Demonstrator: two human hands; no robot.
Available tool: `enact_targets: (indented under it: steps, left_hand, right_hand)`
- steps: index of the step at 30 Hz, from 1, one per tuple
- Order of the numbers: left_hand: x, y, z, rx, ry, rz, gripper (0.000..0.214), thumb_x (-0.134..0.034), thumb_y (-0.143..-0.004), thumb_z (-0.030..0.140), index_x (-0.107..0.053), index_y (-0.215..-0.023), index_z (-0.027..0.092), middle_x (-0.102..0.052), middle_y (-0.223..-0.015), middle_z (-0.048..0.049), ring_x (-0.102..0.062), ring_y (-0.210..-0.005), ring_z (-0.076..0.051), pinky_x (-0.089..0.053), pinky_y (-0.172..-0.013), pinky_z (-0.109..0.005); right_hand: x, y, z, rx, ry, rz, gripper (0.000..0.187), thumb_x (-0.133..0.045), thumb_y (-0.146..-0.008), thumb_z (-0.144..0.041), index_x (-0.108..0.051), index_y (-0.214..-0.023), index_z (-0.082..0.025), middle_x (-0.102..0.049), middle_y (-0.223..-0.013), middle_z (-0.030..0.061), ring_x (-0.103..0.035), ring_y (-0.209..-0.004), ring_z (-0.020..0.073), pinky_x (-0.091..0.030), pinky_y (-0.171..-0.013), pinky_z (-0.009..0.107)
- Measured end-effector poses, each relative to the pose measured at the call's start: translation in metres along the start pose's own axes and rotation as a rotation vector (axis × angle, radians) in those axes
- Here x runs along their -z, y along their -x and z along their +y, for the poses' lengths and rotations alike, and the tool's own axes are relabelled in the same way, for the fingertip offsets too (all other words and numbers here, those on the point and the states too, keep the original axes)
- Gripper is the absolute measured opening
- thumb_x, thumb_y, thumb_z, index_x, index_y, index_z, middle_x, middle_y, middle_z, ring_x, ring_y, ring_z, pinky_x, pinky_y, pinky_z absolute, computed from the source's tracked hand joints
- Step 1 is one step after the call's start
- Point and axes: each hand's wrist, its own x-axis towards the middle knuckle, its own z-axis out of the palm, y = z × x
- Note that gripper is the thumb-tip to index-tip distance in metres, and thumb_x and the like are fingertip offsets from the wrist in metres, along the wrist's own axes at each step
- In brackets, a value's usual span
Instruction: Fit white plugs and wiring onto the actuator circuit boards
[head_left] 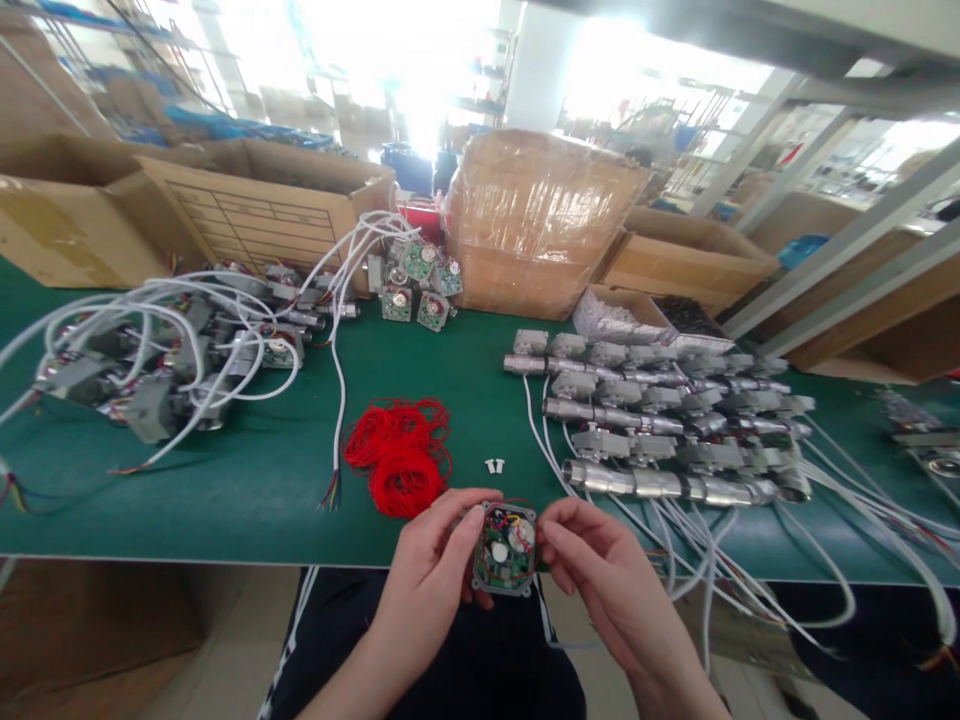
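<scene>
A small square motor unit with a green circuit board is held between both hands at the near edge of the green table. My left hand grips its left side with curled fingers. My right hand pinches its right side. Just beyond them lies a bundle of red wire loops. Two tiny white plastic parts sit on the mat close to my hands.
A stack of grey metal motor units with white cables fills the right. A tangle of similar units and cables lies left. Several green-board units sit at the back by cardboard boxes.
</scene>
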Motion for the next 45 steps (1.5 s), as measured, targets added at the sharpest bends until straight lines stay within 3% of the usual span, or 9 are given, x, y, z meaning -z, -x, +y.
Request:
enact_targets:
  steps: [4, 8, 15, 22, 29, 32, 36, 41, 45]
  left_hand:
    - [0.0, 0.0, 0.0, 0.006, 0.006, 0.001, 0.043, -0.05, -0.094, 0.053, -0.076, -0.108, 0.021, -0.075, -0.108, -0.009, -0.07, -0.107, -0.03, -0.062, -0.066, -0.029]
    - [0.0, -0.001, -0.001, -0.007, 0.007, 0.011, 0.042, -0.051, -0.094, 0.053, -0.076, -0.107, 0.021, -0.075, -0.107, -0.0085, -0.07, -0.107, -0.029, -0.063, -0.068, -0.029]
    - [-0.001, -0.002, -0.001, -0.031, 0.009, 0.026, 0.04, -0.051, -0.094, 0.051, -0.076, -0.106, 0.021, -0.075, -0.096, -0.008, -0.071, -0.105, -0.03, -0.062, -0.066, -0.029]
    - [-0.001, -0.001, 0.0, -0.019, 0.021, 0.017, 0.04, -0.052, -0.094, 0.052, -0.076, -0.104, 0.022, -0.073, -0.09, -0.0071, -0.07, -0.106, -0.03, -0.063, -0.068, -0.029]
    - [0.0, -0.001, -0.002, -0.008, 0.02, 0.001, 0.043, -0.049, -0.094, 0.053, -0.076, -0.107, 0.021, -0.073, -0.098, -0.009, -0.07, -0.106, -0.03, -0.059, -0.058, -0.024]
    - [0.0, -0.001, -0.003, -0.001, 0.038, -0.007, 0.045, -0.049, -0.094, 0.054, -0.075, -0.107, 0.02, -0.074, -0.105, -0.0097, -0.073, -0.094, -0.027, -0.056, -0.05, -0.022]
    - [-0.001, -0.001, -0.004, 0.023, 0.087, -0.023, 0.049, -0.049, -0.094, 0.056, -0.073, -0.11, 0.018, -0.073, -0.097, -0.0091, -0.07, -0.066, -0.022, -0.055, -0.043, -0.025]
    - [-0.002, -0.002, -0.006, -0.038, 0.065, 0.007, 0.044, -0.049, -0.095, 0.053, -0.075, -0.107, 0.019, -0.074, -0.097, -0.0093, -0.073, -0.085, -0.026, -0.052, -0.045, -0.022]
    - [-0.002, -0.003, -0.007, -0.072, 0.055, 0.04, 0.042, -0.049, -0.095, 0.051, -0.077, -0.104, 0.02, -0.075, -0.102, -0.0093, -0.072, -0.098, -0.028, -0.055, -0.052, -0.024]
  right_hand:
    - [-0.001, 0.001, 0.007, -0.01, -0.033, 0.034, 0.048, -0.092, -0.061, -0.055, -0.069, -0.073, -0.015, -0.06, -0.065, -0.0003, -0.05, -0.055, 0.0076, -0.037, -0.042, 0.015]
    - [-0.003, 0.004, 0.017, -0.057, -0.045, -0.011, 0.049, -0.088, -0.067, -0.058, -0.072, -0.082, -0.014, -0.061, -0.069, 0.0013, -0.051, -0.057, 0.0087, -0.038, -0.042, 0.015]
    - [-0.009, 0.005, 0.024, -0.104, -0.093, 0.019, 0.051, -0.091, -0.061, -0.058, -0.067, -0.073, -0.015, -0.056, -0.063, -0.0017, -0.043, -0.049, 0.0056, -0.029, -0.035, 0.014]
    - [-0.009, 0.0, 0.014, 0.01, -0.023, 0.097, 0.05, -0.094, -0.056, -0.057, -0.068, -0.064, -0.014, -0.058, -0.056, -0.0006, -0.039, -0.045, 0.0046, -0.026, -0.039, 0.016]
    - [-0.002, 0.0, 0.002, 0.28, 0.169, 0.171, 0.032, -0.086, -0.072, -0.047, -0.072, -0.072, -0.018, -0.066, -0.072, 0.0019, -0.057, -0.069, 0.0129, -0.048, -0.064, 0.023]
    - [-0.001, 0.004, -0.01, 0.37, 0.284, 0.084, 0.024, -0.077, -0.081, -0.041, -0.07, -0.073, -0.02, -0.067, -0.075, 0.002, -0.061, -0.073, 0.0145, -0.051, -0.068, 0.024]
    - [-0.003, 0.015, -0.028, 0.393, 0.523, -0.083, 0.019, -0.066, -0.088, -0.033, -0.067, -0.075, -0.02, -0.066, -0.074, 0.0012, -0.063, -0.071, 0.0141, -0.052, -0.067, 0.023]
    - [-0.008, 0.032, -0.051, 0.419, 0.852, -0.266, 0.015, -0.056, -0.091, -0.021, -0.063, -0.078, -0.022, -0.062, -0.074, -0.0015, -0.058, -0.069, 0.0119, -0.046, -0.064, 0.022]
    - [-0.015, 0.043, -0.065, 0.456, 0.986, -0.412, 0.017, -0.054, -0.089, -0.017, -0.059, -0.074, -0.022, -0.061, -0.071, -0.0024, -0.055, -0.064, 0.0103, -0.045, -0.06, 0.021]
